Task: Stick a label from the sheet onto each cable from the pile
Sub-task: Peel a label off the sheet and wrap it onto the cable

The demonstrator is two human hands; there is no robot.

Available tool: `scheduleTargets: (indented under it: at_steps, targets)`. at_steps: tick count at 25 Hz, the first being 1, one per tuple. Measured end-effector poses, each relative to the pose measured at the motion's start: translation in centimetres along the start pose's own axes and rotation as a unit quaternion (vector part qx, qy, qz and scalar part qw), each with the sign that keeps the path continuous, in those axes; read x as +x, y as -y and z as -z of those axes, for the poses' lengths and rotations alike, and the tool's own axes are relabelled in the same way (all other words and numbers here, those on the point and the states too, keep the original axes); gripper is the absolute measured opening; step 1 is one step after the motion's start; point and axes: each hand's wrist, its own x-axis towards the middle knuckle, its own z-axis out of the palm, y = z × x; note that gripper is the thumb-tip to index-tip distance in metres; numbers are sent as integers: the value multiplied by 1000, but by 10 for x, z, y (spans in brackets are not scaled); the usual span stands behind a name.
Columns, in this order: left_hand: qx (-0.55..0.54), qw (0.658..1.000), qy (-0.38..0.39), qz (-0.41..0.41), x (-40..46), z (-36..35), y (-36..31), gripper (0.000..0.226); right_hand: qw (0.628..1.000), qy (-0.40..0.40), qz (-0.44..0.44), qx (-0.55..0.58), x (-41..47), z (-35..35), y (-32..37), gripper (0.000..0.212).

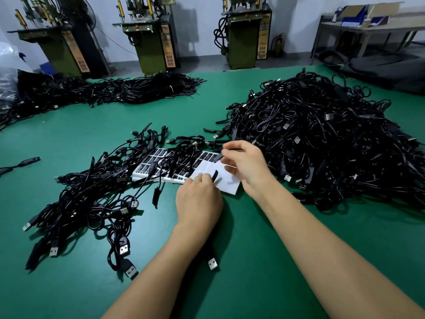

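Head view: left hand grip pinches black cable module upright; right hand grip just beyond pinches small black label.

The bench has a smooth, matt green covering with a faint sheen under the lights. The cables in the pile wear black plastic or rubbery jackets, slightly glossy, and end in bright bare-metal plugs. The label sheet is white paper backing (its peeled part smooth and plain) carrying glossy black labels.
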Motion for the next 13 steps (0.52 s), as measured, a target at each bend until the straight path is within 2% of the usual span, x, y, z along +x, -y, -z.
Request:
scheduleTargets:
  at_steps: [2,4,6,7,8,9,10,13]
  targets:
    - [-46,998,-24,28,0,1,3,19,994,-38,-55,88,-3,19,-7,14]
    - [-119,991,-60,31,1,1,7,22,988,-47,-71,131,-4,29,-14,12]
    - [-241,965,-90,53,4,2,8,20,980,-38,-71,181,-3,34,-18,12]
    - [-337,935,-80,80,7,3,9,18,975,-32,-74,205,-2,35,-17,13]
    - [-439,890,-50,113,10,4,8,15,970,-26,-81,229,-2,37,-16,14]
    - [-515,845,-10,146,12,4,8,12,965,-21,-88,248,-1,38,-16,14]
    - [-553,816,30,165,15,3,9,10,961,-17,-92,259,-1,39,-16,15]
    - [-560,803,121,163,22,-1,13,12,963,-11,-90,254,-1,39,-17,14]
